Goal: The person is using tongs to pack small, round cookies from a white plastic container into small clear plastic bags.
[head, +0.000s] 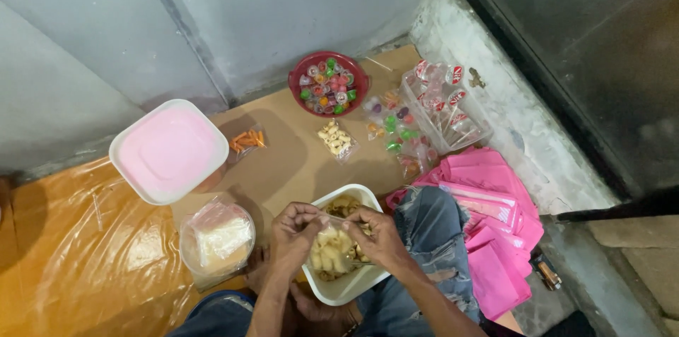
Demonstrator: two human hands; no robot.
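We look down on a floor corner where sheets of brown cardboard (283, 160) lie flat against a pale grey wall (269, 4), with crinkled orange plastic sheeting (78, 252) spread to one side and a rough concrete ledge (509, 118) beside a dark doorway on the other. On the cardboard stands a red round bowl (329, 82) heaped with small jelly cups in many colours, and next to it a clear rectangular tub (442, 107) of red-and-white packets. A square white container with a pink lid (167, 149) stands closed near the wall; in front of it a clear round tub (217, 241) holds something white and folded. Small filled clear packets lie between them: one of orange sticks (246, 142), one of pale rings (336, 139). A pile of glossy pink bags (495, 224) rests by the person's knee in torn denim. Close to the body, a white square tub (346, 245) contains beige tube-shaped snacks. Over it both hands pinch the top of a small clear bag of snacks (332, 248): the left hand (293, 234) and right hand (382, 238) each have fingers closed on its mouth.
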